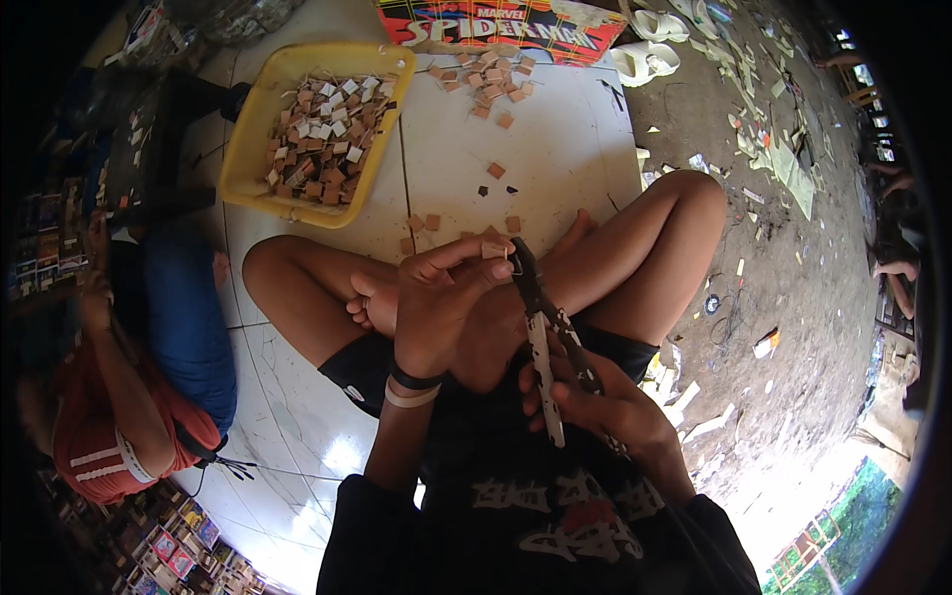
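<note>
My left hand [432, 312] is closed, with a small tan square piece [493, 252] pinched between thumb and fingers. A thin, pale wire or thread loop seems to stick out of the piece toward the tool. My right hand [607, 405] grips a plier-like hand tool [536, 309] with worn, patchy black and white handles. The tool's head sits right beside the piece at my left fingertips; whether the jaws bite on the wire cannot be made out. Several similar tan squares [432, 222] lie on the tiles just beyond my left hand.
A yellow plastic tub [230, 169], heaped with tan and white squares [322, 134], stands far left. More squares [491, 77] lie beside a red and yellow printed board [407, 25]. White sandals [650, 61] rest on littered dirt ground at right. Another person in red [109, 436] sits at left.
</note>
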The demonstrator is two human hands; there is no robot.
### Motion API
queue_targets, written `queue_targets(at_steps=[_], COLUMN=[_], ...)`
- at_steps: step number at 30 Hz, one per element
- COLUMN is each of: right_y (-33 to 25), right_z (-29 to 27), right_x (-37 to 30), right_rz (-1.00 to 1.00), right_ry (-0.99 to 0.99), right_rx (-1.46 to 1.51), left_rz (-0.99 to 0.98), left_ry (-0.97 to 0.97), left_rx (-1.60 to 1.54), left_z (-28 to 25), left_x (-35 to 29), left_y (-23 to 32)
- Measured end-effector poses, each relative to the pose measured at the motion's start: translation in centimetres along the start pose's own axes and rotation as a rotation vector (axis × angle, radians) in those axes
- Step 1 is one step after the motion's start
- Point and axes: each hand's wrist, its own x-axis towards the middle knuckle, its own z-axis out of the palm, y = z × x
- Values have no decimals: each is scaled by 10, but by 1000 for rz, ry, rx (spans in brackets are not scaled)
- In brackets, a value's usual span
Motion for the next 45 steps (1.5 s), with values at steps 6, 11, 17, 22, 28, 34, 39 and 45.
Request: queue_targets(at_steps=[6,11,17,22,28,34,39,45], right_y=[7,8,14,39,53,36,29,34], right_z=[-5,-6,-12,-17,-24,-31,-39,-36], right_x=[4,5,5,16,24,23,14,19], right_rz=[19,13,41,48,-136,-130,-128,-139], right_ry=[-45,-69,-40,34,262,477,480,449], right_rx=[17,34,-16,-224,-490,-51,-68,-73], left_rz=[30,2,15,-42,-37,-223,163,206], left_ry=[-61,-69,-77,-97,-119,-95,246,-7], left_rx=[36,43,50,37,93,865,642,1374], left_z=[-6,-8,-7,-6,-6,-27,-26,-29], left_x=[1,0,-1,1,3,46,88,82], left_y=[-1,1,0,-7,-22,-38,-55,-98])
